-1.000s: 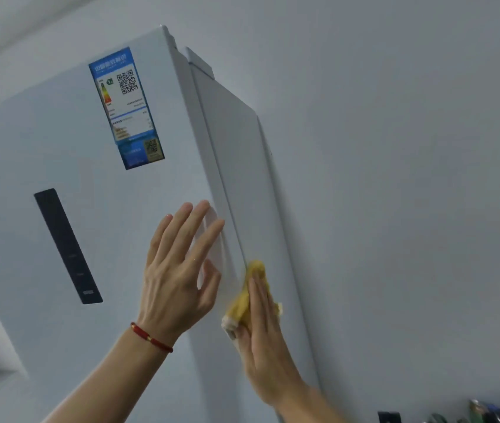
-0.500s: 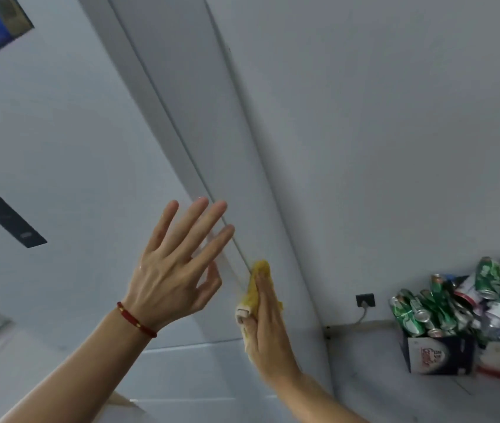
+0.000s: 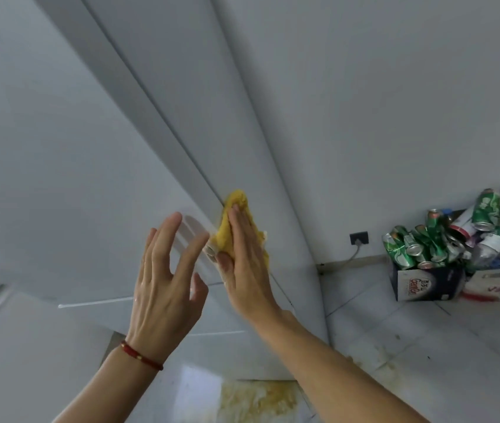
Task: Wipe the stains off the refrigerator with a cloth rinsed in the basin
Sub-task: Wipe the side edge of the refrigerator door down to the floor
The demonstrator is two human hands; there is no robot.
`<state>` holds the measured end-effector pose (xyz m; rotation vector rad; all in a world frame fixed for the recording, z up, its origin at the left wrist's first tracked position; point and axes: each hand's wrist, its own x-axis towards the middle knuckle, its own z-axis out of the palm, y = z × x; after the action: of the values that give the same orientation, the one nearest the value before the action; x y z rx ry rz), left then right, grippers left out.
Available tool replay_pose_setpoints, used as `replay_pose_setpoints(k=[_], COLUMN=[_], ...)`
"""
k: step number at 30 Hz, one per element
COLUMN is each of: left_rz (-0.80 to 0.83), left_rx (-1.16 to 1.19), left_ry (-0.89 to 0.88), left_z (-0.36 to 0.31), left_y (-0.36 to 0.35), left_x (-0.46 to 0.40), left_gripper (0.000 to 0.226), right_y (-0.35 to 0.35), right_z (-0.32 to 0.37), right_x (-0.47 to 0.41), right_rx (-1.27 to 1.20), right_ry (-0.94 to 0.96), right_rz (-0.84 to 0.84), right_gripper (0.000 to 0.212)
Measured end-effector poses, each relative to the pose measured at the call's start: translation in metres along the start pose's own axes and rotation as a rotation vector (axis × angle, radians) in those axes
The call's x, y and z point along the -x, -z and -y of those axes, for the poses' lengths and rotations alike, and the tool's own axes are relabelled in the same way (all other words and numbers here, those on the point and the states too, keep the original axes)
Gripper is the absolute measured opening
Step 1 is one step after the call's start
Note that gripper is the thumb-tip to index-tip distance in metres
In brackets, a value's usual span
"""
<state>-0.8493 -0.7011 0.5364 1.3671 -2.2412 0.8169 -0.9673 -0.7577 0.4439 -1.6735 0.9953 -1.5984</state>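
Just below centre frame, the right hand [image 3: 248,257] lies flat, fingers straight and together, pressing the yellow cloth [image 3: 230,227] against the refrigerator [image 3: 59,148]. Cloth peeks out above the fingertips and along the thumb side, so the hand is pushing it, not clutching it. Beside it, to the left, the left hand [image 3: 166,276] is spread and relaxed, fingers fanned and holding nothing; whether its fingertips actually touch the door I cannot tell, though they sit right over a pale recessed patch near the door's edge.

Now the relation that matters: the cloth sits right on the seam [image 3: 163,111] where the door front meets the side panel, and that seam runs as one long line from the cloth up toward the upper left of the frame, and down past the wrist toward the lower right. So the stroke wants to follow that axis, I'd judge, with the right hand plainly the nearer one and already on it. The left looks like a brace only.

Further out, no stain shows clearly on the white panels around the cloth; the finish is too even to tell. Down at the bottom centre, a yellowish smear [image 3: 258,401] marks a glossy surface. At the right edge, a cardboard box [image 3: 422,285] heaped with crushed cans [image 3: 456,233] stands on the tiled floor [image 3: 425,346], a wall socket [image 3: 359,238] just left of it. No basin is in view.
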Motion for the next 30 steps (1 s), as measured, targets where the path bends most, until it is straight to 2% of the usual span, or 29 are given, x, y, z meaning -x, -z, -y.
replay_pose_setpoints(k=[6,9,12,14,16,19,22,24,27,30], left_rz=[0.107,0.19,0.279,0.315,0.31,0.24,0.127,0.084,0.014,-0.066], left_rx=[0.022,-0.018,-0.023,-0.009,0.008,0.039,0.083,0.1,0.116,0.139], left_ry=[0.063,0.062,0.099,0.123,0.147,0.212,0.173,0.165,0.232,0.334], left_z=[-0.042,-0.068,-0.091,-0.097,-0.098,-0.098,-0.102,-0.108,-0.121,-0.137], left_y=[-0.04,-0.058,-0.07,-0.074,-0.081,-0.091,-0.109,-0.131,-0.177,-0.228], left_x=[0.039,0.058,0.072,0.078,0.082,0.084,0.087,0.102,0.13,0.171], left_gripper=[0.082,0.089,0.09,0.088,0.083,0.08,0.08,0.08,0.075,0.067], right_y=[0.002,0.007,0.015,0.016,0.008,0.003,0.003,0.002,0.0,-0.004], right_z=[-0.11,-0.158,-0.184,-0.165,-0.126,-0.097,-0.127,-0.153,-0.205,-0.275], right_x=[0.106,0.143,0.165,0.157,0.129,0.087,0.093,0.115,0.148,0.196], right_rx=[-0.039,-0.017,-0.088,-0.135,-0.131,-0.108,-0.049,-0.089,-0.048,-0.029], right_ry=[-0.35,-0.501,-0.683,-0.616,-0.388,-0.199,-0.118,-0.169,-0.219,-0.191], right_rz=[0.095,0.204,0.282,0.251,0.172,0.092,0.132,0.173,0.18,0.178], right_gripper=[0.073,0.07,0.066,0.066,0.067,0.071,0.075,0.075,0.073,0.071])
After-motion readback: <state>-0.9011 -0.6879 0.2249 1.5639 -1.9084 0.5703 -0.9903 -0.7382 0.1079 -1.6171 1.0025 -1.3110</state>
